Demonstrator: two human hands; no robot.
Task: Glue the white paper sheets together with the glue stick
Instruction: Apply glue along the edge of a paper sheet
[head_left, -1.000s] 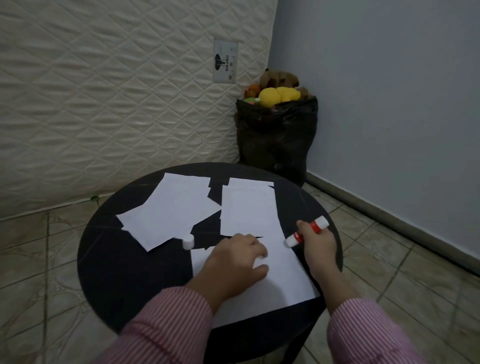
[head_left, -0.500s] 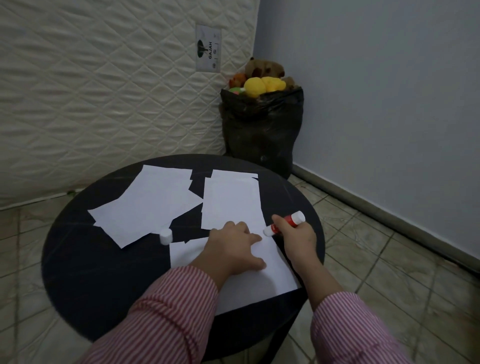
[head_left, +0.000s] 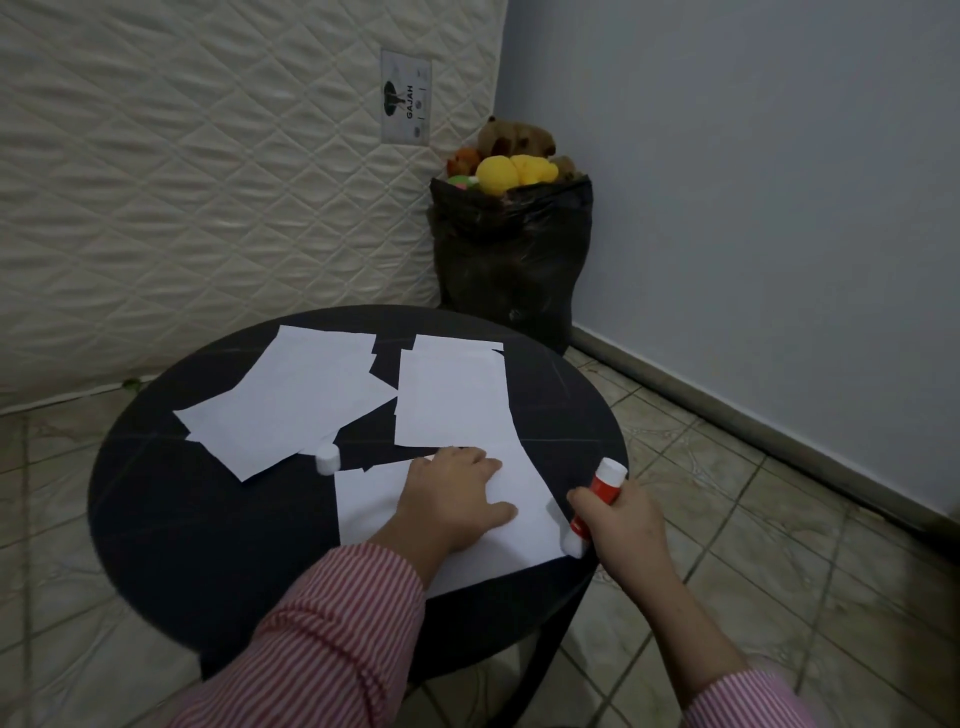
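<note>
Nearby, on the round black table (head_left: 156, 519), a loose pile of white paper sheets (head_left: 291, 400) lies at the far left and a second stack of sheets (head_left: 452, 400) at the far centre, with the glue stick's white cap (head_left: 328, 460) standing between them at the pile's near edge. Behind the table, a black bag (head_left: 511, 260) filled with plush toys (head_left: 511, 169) sits in the corner where a quilted mattress (head_left: 208, 182) meets the grey wall (head_left: 753, 182). Nothing blocks either hand. Both forearms, in pink-striped sleeves (head_left: 332, 629), reach forward from the bottom edge. The left hand (head_left: 457, 499) lies palm down on the nearest sheet (head_left: 374, 499), fingers slightly bent and thumb spread to the right, pressing the paper flat. The right hand (head_left: 618, 519) is curled round the red and white glue stick (head_left: 597, 499), which is tilted, its lower tip at the sheet's right edge near the table's rim and its upper end pointing away.
</note>
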